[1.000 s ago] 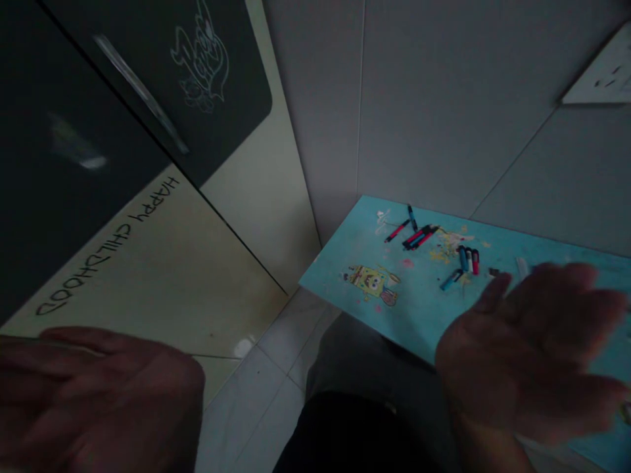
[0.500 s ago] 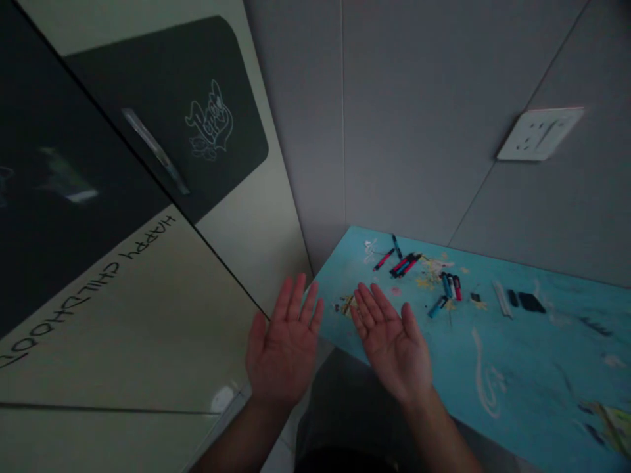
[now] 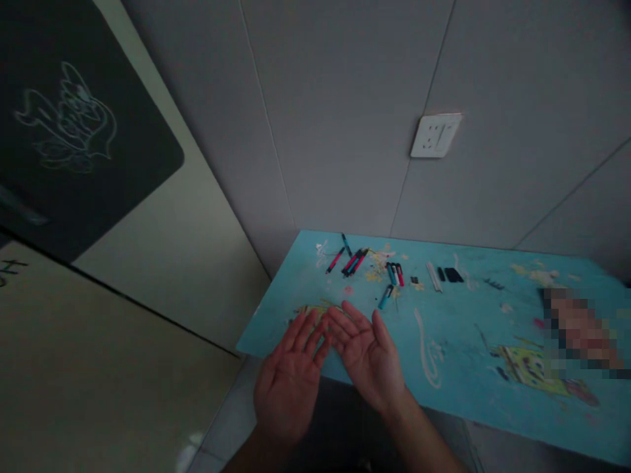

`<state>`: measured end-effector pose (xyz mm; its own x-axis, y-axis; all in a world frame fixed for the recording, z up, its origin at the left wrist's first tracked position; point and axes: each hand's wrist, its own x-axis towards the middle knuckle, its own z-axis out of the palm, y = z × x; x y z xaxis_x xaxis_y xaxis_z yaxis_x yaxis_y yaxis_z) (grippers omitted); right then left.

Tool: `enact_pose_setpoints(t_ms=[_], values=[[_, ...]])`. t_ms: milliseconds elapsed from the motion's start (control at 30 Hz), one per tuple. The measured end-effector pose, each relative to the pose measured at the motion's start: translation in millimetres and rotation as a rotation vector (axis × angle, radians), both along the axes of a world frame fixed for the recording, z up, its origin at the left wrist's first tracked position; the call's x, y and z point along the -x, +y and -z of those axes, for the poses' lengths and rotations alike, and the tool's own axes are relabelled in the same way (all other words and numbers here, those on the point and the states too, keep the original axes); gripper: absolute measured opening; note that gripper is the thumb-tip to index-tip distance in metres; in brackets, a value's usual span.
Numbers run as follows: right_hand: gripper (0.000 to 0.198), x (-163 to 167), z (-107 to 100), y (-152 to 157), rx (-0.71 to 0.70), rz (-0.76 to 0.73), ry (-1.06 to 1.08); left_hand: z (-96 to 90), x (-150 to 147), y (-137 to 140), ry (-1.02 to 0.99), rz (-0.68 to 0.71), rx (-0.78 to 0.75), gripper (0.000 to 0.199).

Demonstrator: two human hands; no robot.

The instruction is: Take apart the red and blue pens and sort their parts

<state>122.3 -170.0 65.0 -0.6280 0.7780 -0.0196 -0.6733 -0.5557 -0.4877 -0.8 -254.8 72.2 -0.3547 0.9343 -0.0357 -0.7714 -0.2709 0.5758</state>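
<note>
Both palms face up in front of the near left edge of a turquoise printed table [image 3: 315, 263]. My left hand [image 3: 290, 381] is open, its fingers stretched out and holding nothing. Just beside it, my right hand [image 3: 367, 355] is also open and bare, its fingertips close to or touching those of the left. Beyond the hands lie several red and dark pens [image 3: 355, 262] in a loose group. Right of them are several markers [image 3: 395, 274] side by side, with a blue one [image 3: 385, 297] lying apart.
A white strip [image 3: 434, 276] and a small black flat object [image 3: 453, 274] lie farther right. At the right edge is a pixelated patch [image 3: 584, 328]. A wall socket [image 3: 436, 135] sits above the table. A pale cabinet [image 3: 197, 263] with a dark panel stands at left.
The view has swung right, showing more of the table and less of the cabinet. My hands have come closer together, both still open.
</note>
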Motion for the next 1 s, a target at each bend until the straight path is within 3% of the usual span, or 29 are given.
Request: enact_pose_setpoints(t_ms=[133,300,433,567,667,767,833,1000], values=[[0.046,-22,18,11,-0.186,0.072,-0.261,16.7,1,5,0.058,0.053,0.093,0.027],[0.033,-66,29,32,-0.609,0.207,-0.945,23.7,2,26,0.316,0.284,0.151,0.021],[0.033,-91,28,58,-0.951,0.266,-1.419,26.3,4,57,0.562,0.353,0.123,0.023],[0.036,-92,27,87,-1.198,0.197,-1.733,25.1,4,104,0.926,0.371,0.091,0.024],[0.036,-83,26,104,-1.3,0.083,-1.866,28.9,-2,150,1.163,0.29,0.04,0.024],[0.035,-73,26,115,-1.342,0.018,-1.983,38.5,-12,198,1.416,0.078,-0.025,0.024],[0.029,-70,28,120,-1.339,0.017,-2.035,45.6,-20,222,1.467,0.029,-0.055,0.023],[0.015,-73,43,123,-1.355,0.1,-2.0,60.6,-31,244,1.505,-0.005,-0.109,0.024]])
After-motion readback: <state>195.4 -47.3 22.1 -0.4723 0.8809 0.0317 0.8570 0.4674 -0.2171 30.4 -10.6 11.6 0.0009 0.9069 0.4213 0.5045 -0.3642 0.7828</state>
